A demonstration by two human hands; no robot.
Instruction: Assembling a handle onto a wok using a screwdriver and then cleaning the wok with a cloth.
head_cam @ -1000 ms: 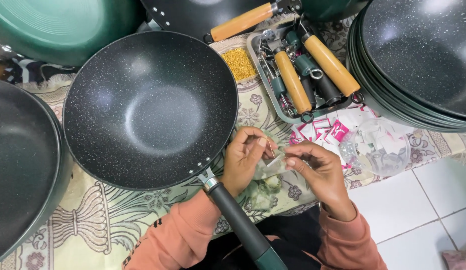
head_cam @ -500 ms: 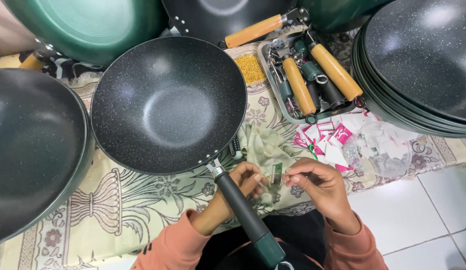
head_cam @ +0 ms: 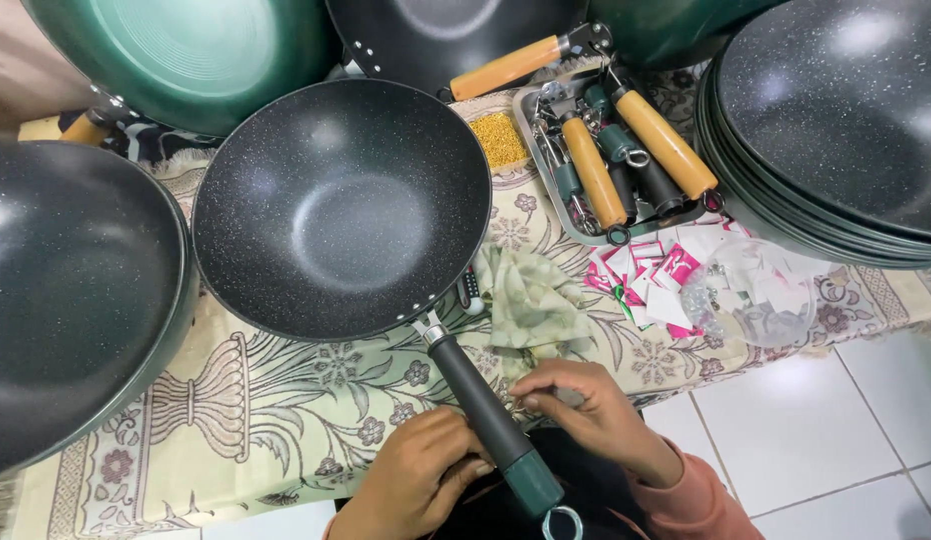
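Because the black speckled pan rests on the patterned cloth with its long dark handle pointing toward five o'clock, the handle lies straight between the person's two hands — a placement that puts its grip right where both can work on it. The left hand sits at seven o'clock of the handle, fingers curled in and touching its lower part near the green end cap, as if steadying it. The right hand lies at three o'clock of the handle, fingertips pressed together in a pinch just beside the grip; what it pinches is too small to tell. A metal hanging ring shows at the very end of the handle.

A crumpled pale green rag lies on the cloth at twelve o'clock of the right hand, near enough to be picked up. Beyond it, at one o'clock of the pan, a metal tray holds spare handles, wooden and dark ones together, with small metal parts — kept in one place, it seems, so they stay within reach. A little heap of yellow bits lies just left of the tray. Pink and white paper slips and clear plastic bags lie scattered below the tray. More pans ring the work: a stack at two o'clock, one large dark pan at nine o'clock, and a green one at eleven o'clock.
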